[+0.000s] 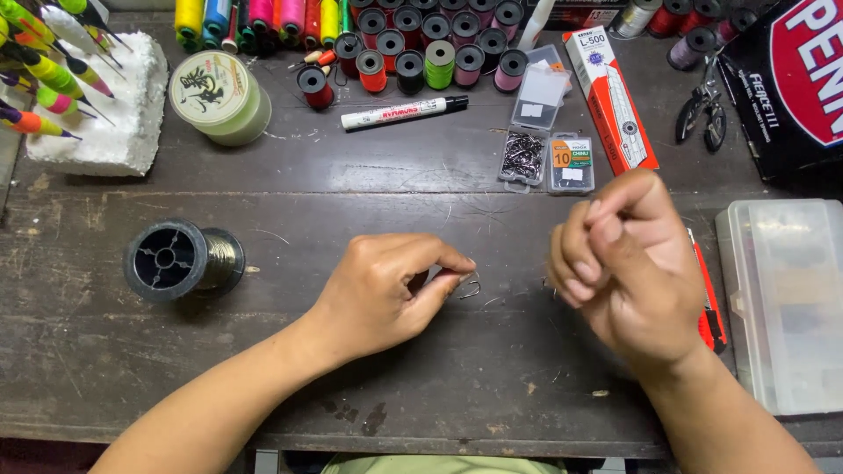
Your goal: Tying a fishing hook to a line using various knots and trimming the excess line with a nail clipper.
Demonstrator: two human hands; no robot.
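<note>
My left hand (391,290) rests on the dark wooden table (290,219) and pinches a small metal fish hook (471,286) between thumb and forefinger. My right hand (625,263) hovers to the right of it, fingers curled tight as if gripping a thin line; the line itself is too fine to make out. A black spool of line (183,259) lies on its side to the left of my left hand. Two small clear packets of hooks (546,160) lie above my hands.
Rows of coloured thread spools (421,44) line the back edge, with a white marker (404,112), a pale green line spool (219,95), floats stuck in white foam (97,114), pliers (702,110), a red-and-white box (610,96), a red cutter (709,307) and a clear plastic box (786,303).
</note>
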